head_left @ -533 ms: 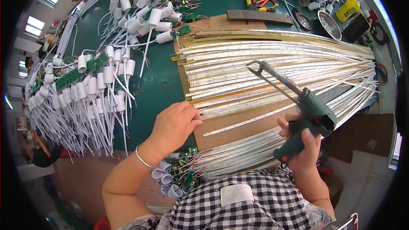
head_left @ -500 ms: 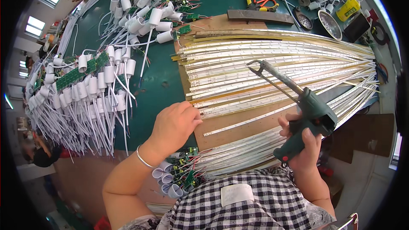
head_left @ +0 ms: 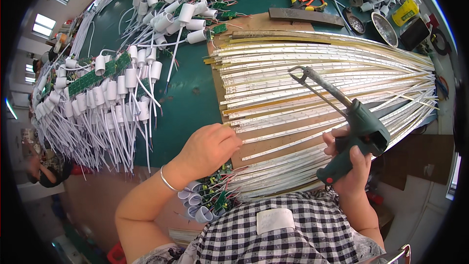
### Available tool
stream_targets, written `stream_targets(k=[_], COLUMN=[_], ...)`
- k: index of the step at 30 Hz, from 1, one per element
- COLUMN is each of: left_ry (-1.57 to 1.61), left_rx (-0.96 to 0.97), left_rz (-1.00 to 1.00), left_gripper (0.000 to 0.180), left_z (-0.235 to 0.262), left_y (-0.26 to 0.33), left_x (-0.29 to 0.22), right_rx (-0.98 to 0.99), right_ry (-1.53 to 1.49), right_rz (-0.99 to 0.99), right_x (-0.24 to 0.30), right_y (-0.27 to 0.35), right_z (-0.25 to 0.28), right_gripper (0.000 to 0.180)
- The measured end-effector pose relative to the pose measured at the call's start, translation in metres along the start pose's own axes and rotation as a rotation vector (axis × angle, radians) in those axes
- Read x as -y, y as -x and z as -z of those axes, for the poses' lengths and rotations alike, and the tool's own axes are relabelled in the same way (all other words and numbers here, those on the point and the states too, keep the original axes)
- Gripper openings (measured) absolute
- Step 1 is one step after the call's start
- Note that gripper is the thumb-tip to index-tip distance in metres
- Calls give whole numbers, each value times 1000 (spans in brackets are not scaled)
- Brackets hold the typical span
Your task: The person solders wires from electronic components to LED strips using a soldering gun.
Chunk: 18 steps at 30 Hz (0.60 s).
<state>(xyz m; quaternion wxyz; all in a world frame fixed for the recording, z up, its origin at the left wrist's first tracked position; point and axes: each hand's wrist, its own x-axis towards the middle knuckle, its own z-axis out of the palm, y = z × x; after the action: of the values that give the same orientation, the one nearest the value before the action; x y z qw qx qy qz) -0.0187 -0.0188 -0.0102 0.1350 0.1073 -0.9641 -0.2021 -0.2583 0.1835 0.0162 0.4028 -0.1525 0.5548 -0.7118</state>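
My left hand (head_left: 207, 149) is at the left ends of the LED strips, fingers pinched at the tip of one white LED strip (head_left: 264, 137) lying slightly apart from the main row. Another single strip (head_left: 273, 150) lies nearer me, parallel to it. My right hand (head_left: 352, 170) is wrapped around the handle of a dark green soldering gun (head_left: 365, 122). Its metal barrel and thin lower rod point to the upper left, above the spread LED strips (head_left: 293, 78). The gun's tip appears not to touch anything, though its height is hard to judge.
White lamp caps with wires and green circuit boards (head_left: 100, 93) are heaped at left and far middle. More boards and caps (head_left: 202, 212) sit by my apron. A metal bar (head_left: 305, 17), orange-handled pliers (head_left: 309, 0), round dishes (head_left: 383, 28) and a yellow bottle (head_left: 406, 11) stand farther back.
My left hand has moved slightly right and nearer me; one LED strip's end now lies apart from the row. The soldering gun stays raised in my right hand. The view has shifted a little.
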Motion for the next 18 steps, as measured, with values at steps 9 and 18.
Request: stream_targets(k=[9, 18], left_ry=[116, -124], left_rx=[-51, 138], left_rz=[158, -58], left_gripper=[12, 11], left_z=[5, 7], left_y=[-6, -11], left_x=[-4, -3], right_rx=[-23, -18], right_ry=[-7, -9], right_rz=[49, 75], right_x=[-2, -3], right_y=[0, -2], right_z=[-1, 2], right_gripper=[61, 58])
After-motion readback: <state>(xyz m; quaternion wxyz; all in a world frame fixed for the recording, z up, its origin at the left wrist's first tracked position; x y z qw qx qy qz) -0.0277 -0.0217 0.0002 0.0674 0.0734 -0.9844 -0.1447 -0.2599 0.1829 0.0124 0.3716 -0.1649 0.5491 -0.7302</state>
